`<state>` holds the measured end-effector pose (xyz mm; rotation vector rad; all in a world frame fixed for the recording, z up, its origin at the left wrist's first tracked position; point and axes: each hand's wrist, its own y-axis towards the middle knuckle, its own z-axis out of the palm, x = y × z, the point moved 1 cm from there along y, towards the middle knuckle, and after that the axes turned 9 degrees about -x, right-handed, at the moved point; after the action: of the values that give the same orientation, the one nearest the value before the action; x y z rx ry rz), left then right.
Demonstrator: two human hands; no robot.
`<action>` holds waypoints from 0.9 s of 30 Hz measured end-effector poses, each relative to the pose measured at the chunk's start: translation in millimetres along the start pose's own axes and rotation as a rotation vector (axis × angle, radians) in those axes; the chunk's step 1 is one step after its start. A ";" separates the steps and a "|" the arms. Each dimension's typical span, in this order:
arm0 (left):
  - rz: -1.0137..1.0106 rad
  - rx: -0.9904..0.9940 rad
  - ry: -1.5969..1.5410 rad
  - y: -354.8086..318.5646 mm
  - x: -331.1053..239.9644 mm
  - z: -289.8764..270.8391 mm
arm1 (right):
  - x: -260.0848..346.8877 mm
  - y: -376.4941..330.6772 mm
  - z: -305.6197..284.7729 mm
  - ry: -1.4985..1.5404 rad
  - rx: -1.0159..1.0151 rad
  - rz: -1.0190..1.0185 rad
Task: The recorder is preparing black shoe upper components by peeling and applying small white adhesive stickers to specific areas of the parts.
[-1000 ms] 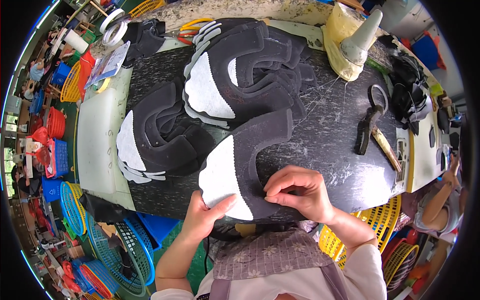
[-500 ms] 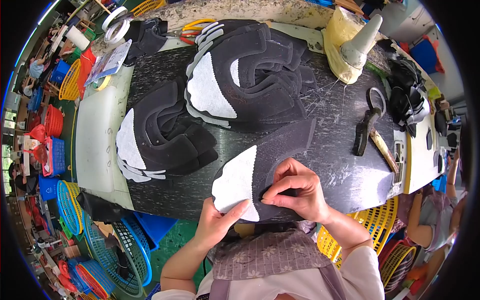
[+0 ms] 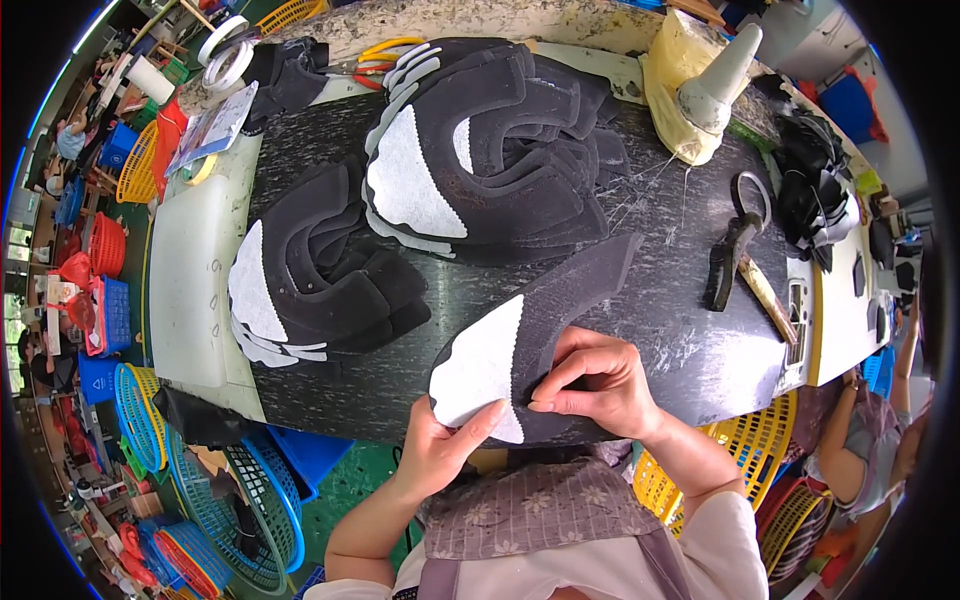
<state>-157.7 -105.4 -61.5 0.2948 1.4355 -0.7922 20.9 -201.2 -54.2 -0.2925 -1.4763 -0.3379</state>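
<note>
My left hand [image 3: 440,450] grips the lower end of a curved black shoe-upper piece [image 3: 585,275], thumb lying on its white scalloped patch [image 3: 478,365]. The piece's far end slants up to the right, over the dark table. Over its black lower part, beside the zigzag edge of the patch, my right hand [image 3: 600,385] is closed in a pinch of thumb and forefinger. What lies between those fingertips, if anything, is too small to tell. Beyond my hands are a large stack of similar pieces [image 3: 415,185] and a smaller stack [image 3: 258,290] to its left.
At right lie a hammer [image 3: 768,300] and a metal ring [image 3: 755,192]. A pale cone on a yellow-wrapped container [image 3: 665,100] stands at the far right. A white board [image 3: 188,285] edges the table's left side. Plastic baskets [image 3: 235,510] stand below left.
The held shoe-upper piece has shifted slightly right and turned a little more upright. My right hand keeps its pinch and has moved slightly right with it.
</note>
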 end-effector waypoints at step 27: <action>-0.062 0.059 -0.234 4.7 1.7 -1.5 | 10.0 -6.7 10.1 0.310 -0.084 0.417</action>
<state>-156.0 -101.6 -64.6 0.1961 1.2075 -0.8910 9.6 -203.8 -43.6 -0.5779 -1.0656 -0.1009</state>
